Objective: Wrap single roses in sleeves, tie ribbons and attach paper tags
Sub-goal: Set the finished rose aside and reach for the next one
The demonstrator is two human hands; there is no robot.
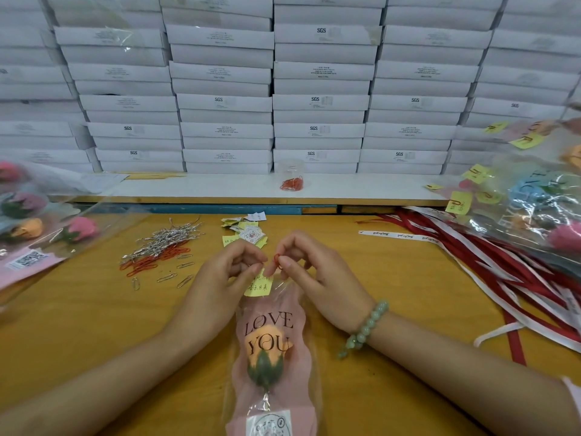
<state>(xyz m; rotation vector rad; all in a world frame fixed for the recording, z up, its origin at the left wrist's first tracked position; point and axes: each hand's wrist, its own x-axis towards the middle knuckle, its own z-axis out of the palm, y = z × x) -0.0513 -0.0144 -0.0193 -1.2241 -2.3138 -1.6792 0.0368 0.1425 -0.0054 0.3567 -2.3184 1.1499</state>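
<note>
The person's two hands are meeting just above the centre of the frame, over the top end of a clear and pink sleeve [276, 313] that is lying on the wooden surface [94, 325] and running down to the bottom edge. Printed "LOVE YOU", the sleeve is holding an orange rose [265, 349], bloom pointing up the frame. The right hand [317, 275] is pinching a red paper clip [276, 261] between thumb and forefinger. The left hand [226, 275] is curling its fingers, thumb and forefinger pressing together on the top edge of a yellow paper tag [258, 286] that is lying against the sleeve's mouth. The clip is sitting right at that edge, between the two sets of fingertips. A green bead bracelet [366, 328] is circling the right wrist.

A heap of silver and red paper clips [160, 247] is lying left of centre, loose tags [246, 229] are sitting just beyond the hands, and red and white ribbons [503, 265] are trailing across the right side. Wrapped roses are piling up at the left edge [34, 221] and the right edge [531, 193]. A clear jar [291, 176] is standing before stacked white boxes [320, 89] along the top.
</note>
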